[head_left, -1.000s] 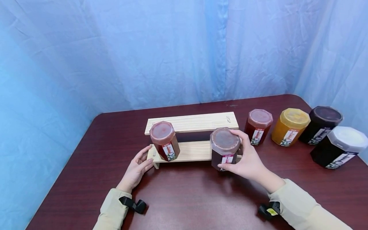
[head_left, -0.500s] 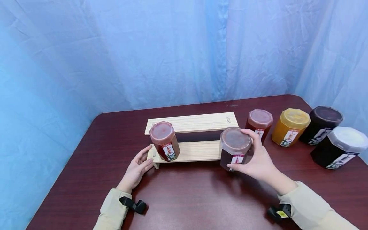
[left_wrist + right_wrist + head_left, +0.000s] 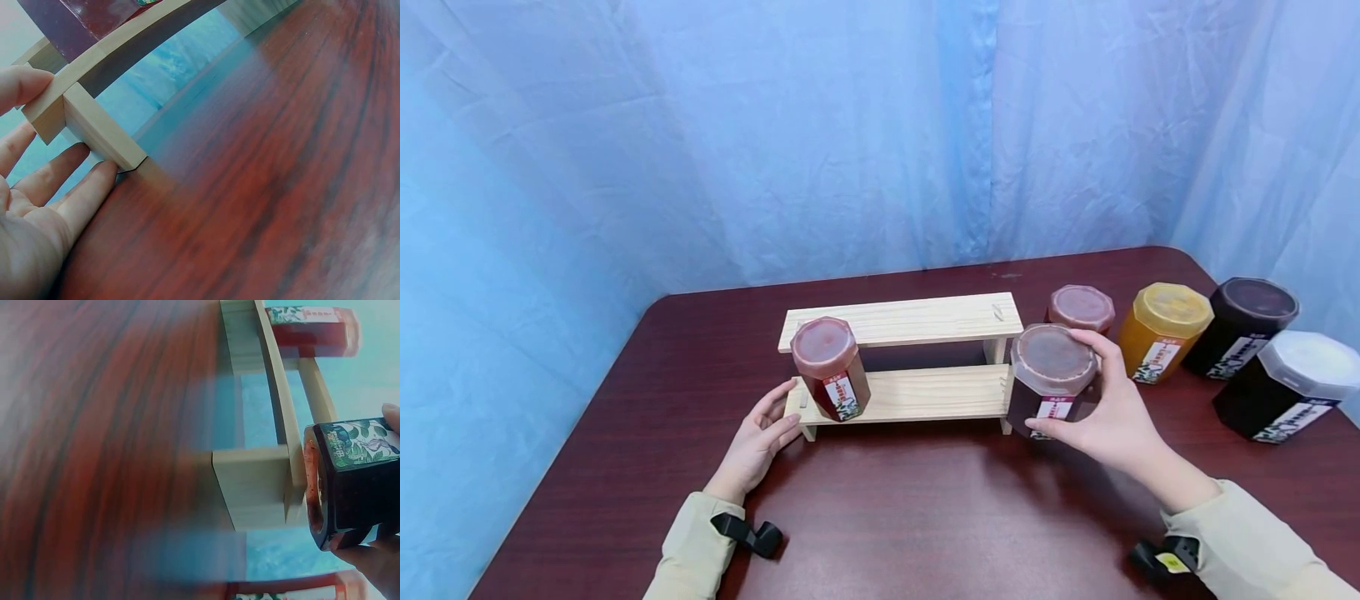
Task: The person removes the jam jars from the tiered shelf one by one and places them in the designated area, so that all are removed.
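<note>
My right hand grips an octagonal jar with dark purple-brown contents, thumb at the front label and fingers behind. This jar is off the table, at the right end of the two-tier wooden shelf. In the right wrist view the held jar's base is close by the lower board's end. A red-brown jar stands on the lower board toward the left. My left hand holds the shelf's left end; in the left wrist view its thumb presses the board and other fingers reach the leg.
Behind the held jar stands a second red jar, partly covered by it. Further right are a yellow jar, a dark jar and a white-lidded black jar. Blue curtains hang behind the table.
The right hand has carried the dark jar rightward from in front of the lower board to its right end, uncovering the shelf's right legs. My left hand and the red-brown jar stay put.
</note>
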### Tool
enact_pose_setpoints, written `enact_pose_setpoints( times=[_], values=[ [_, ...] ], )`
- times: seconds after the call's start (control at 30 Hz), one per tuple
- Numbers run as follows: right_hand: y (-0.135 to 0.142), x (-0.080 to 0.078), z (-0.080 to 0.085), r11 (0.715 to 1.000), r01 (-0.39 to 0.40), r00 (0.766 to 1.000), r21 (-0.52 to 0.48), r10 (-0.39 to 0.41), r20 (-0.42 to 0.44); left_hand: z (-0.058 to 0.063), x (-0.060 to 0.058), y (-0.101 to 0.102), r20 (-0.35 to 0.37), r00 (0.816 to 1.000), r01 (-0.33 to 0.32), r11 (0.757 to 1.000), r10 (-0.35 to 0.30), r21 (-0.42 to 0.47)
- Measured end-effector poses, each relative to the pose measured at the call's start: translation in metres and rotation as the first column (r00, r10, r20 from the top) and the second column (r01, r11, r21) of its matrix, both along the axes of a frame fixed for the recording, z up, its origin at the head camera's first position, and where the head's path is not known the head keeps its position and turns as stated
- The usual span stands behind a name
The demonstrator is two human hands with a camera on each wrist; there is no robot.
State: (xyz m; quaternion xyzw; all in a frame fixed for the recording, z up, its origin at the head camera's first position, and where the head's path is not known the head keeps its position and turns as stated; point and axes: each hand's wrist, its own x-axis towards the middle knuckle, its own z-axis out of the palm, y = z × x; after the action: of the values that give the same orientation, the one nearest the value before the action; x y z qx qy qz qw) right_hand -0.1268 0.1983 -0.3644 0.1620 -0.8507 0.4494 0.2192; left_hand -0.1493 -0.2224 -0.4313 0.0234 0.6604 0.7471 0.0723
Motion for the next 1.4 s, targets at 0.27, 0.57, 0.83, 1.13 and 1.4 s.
enact_pose_setpoints(
  times=[0.27, 0.57, 0.83, 1.13, 1.4],
  values=[
    [0.019, 0.003, 0.003, 0.998, 0.064, 0.998, 0.009, -0.064, -0.014, 0.001, 0.000, 0.000, 0.008, 1.000, -0.003, 1.000, 0.003, -0.004],
    [0.044, 0.009, -0.001, 0.990, 0.114, 0.993, 0.081, -0.116, 0.017, 0.001, 0.000, 0.000, 0.015, 1.000, 0.005, 1.000, -0.004, -0.014],
    [0.069, 0.014, -0.006, 0.985, 0.111, 0.993, 0.133, -0.116, 0.035, 0.002, 0.000, 0.000, 0.010, 1.000, 0.005, 1.000, -0.005, -0.014],
    [0.097, 0.013, -0.016, 0.976, 0.113, 0.986, 0.187, -0.133, 0.101, 0.002, 0.000, 0.000, 0.023, 1.000, 0.010, 1.000, -0.009, -0.018],
    [0.111, 0.012, -0.021, 0.964, 0.149, 0.971, 0.222, -0.186, 0.154, 0.003, 0.001, 0.001, -0.003, 1.000, -0.004, 1.000, 0.004, -0.017]
  ],
)
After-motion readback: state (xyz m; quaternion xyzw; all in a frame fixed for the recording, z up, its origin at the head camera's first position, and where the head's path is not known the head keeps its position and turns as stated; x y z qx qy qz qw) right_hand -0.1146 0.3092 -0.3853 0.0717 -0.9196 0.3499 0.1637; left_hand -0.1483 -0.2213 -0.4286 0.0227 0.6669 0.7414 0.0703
